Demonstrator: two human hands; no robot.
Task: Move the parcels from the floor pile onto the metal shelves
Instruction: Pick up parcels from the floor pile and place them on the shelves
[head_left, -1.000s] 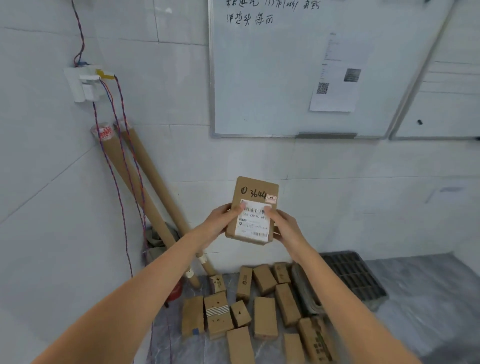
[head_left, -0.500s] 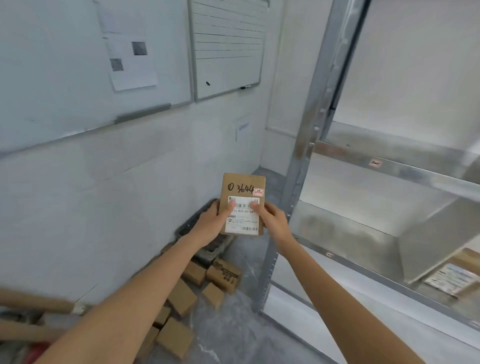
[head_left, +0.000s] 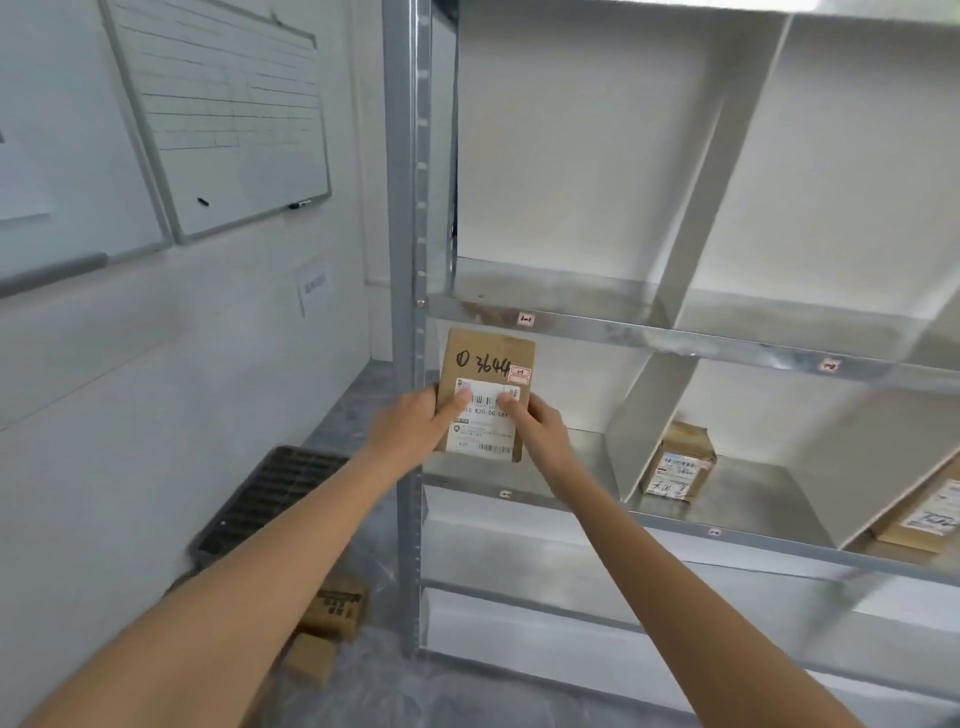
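A flat brown cardboard parcel (head_left: 488, 364), marked "3644" with a white barcode label, is held upright in both hands. My left hand (head_left: 410, 428) grips its left edge, thumb on the label. My right hand (head_left: 540, 426) grips its right edge. The parcel is in front of the leftmost compartment of the metal shelves (head_left: 613, 330), just right of the front upright post (head_left: 408, 260). Two brown parcels of the floor pile (head_left: 332, 618) lie at the post's foot, partly behind my left arm.
A labelled parcel (head_left: 678, 460) stands in the middle compartment, another (head_left: 924, 512) leans in the right one. Slanted metal dividers (head_left: 639, 421) split the shelves. A dark grated tray (head_left: 270, 493) lies on the floor by the wall. Whiteboards (head_left: 228, 114) hang on the left wall.
My view has swung right from the floor pile and wall to the metal shelves. Both hands have carried the parcel along, and it is now in front of the leftmost compartment.
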